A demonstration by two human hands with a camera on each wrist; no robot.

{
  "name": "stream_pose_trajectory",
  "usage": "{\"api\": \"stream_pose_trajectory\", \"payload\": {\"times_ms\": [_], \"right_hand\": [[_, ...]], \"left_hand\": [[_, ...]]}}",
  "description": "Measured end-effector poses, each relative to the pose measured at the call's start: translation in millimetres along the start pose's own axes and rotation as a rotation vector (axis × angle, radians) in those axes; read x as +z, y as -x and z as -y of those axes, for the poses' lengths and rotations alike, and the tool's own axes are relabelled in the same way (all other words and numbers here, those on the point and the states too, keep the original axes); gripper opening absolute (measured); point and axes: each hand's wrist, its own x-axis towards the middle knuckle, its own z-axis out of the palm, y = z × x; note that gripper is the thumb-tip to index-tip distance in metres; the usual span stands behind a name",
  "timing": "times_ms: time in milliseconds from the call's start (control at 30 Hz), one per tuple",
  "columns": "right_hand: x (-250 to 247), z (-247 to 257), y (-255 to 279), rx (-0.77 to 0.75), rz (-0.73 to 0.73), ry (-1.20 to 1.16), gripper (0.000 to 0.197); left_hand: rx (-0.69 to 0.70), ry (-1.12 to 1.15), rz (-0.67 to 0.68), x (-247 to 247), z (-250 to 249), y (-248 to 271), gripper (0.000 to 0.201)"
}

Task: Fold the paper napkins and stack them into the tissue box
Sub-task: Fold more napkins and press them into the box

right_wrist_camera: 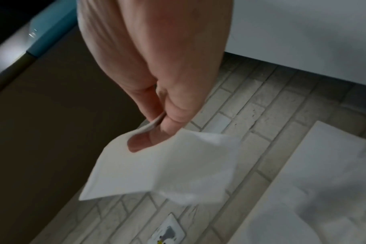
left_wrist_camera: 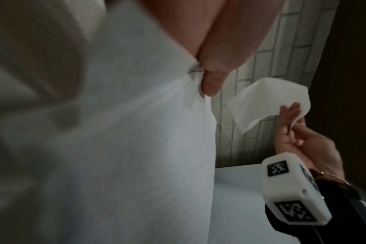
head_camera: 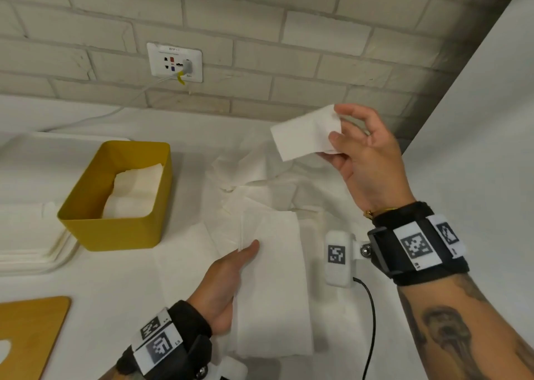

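Observation:
A yellow tissue box (head_camera: 115, 229) stands open at the left with folded white napkins (head_camera: 135, 189) inside. My right hand (head_camera: 339, 125) is raised near the brick wall and pinches a small folded napkin (head_camera: 303, 132) between thumb and fingers; the right wrist view shows that hand (right_wrist_camera: 155, 125) pinching one corner of the napkin (right_wrist_camera: 167, 168). My left hand (head_camera: 231, 270) holds a long white napkin sheet (head_camera: 271, 278) by its left edge, thumb on top, other fingers hidden beneath. In the left wrist view its fingers (left_wrist_camera: 211, 66) pinch the sheet (left_wrist_camera: 136, 132).
Loose crumpled napkins (head_camera: 245, 171) lie on the white table behind the sheet. A wooden lid (head_camera: 29, 336) sits at the front left and a stack of white trays (head_camera: 29, 255) left of the box. A wall socket (head_camera: 174, 62) with a cable is behind. A white panel (head_camera: 476, 119) rises at right.

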Motion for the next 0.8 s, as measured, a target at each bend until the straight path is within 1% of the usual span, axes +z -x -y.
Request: {"api": "stream_pose_trajectory", "payload": {"times_ms": [33,100,233,333,400,500,600,733,800], "right_hand": [[4.8,0.7,4.9,-0.02,0.02,-0.009,0.038],[8.8,-5.5,25.1,0.005,0.049,0.027,0.042],[-0.8,-49.5,90.3,0.181,0.08,0.174,0.045],[-9.5,-83.3,131.8,0.325,0.054,0.211,0.047],[-12.0,-95.2,147.4,0.38,0.04,0.225,0.05],[-14.1,-97.8,156.2,0.407,0.036,0.247,0.05],[-14.7,-96.7,160.3,0.435,0.061,0.288,0.051],[-16.2,-94.9,161.9,0.408,0.083,0.358,0.06],[-17.9,-95.4,161.8,0.406,0.089,0.39,0.06]], "left_hand": [[-0.008,0.009,0.015,1.8,0.9,-0.2,0.039],[-0.005,0.045,0.041,3.5,0.5,-1.3,0.041],[0.064,0.157,0.055,-2.5,-5.9,-6.8,0.048],[0.09,0.227,0.041,-9.8,-8.7,-9.6,0.055],[0.095,0.24,0.043,-11.7,-9.3,-9.1,0.055],[0.082,0.242,0.065,-13.8,-8.6,-11.3,0.056],[0.069,0.237,0.081,-16.5,-6.6,-16.5,0.059],[0.074,0.227,0.101,-19.3,-7.4,-20.2,0.061],[0.079,0.18,0.118,-20.5,-8.8,-20.2,0.057]]}}
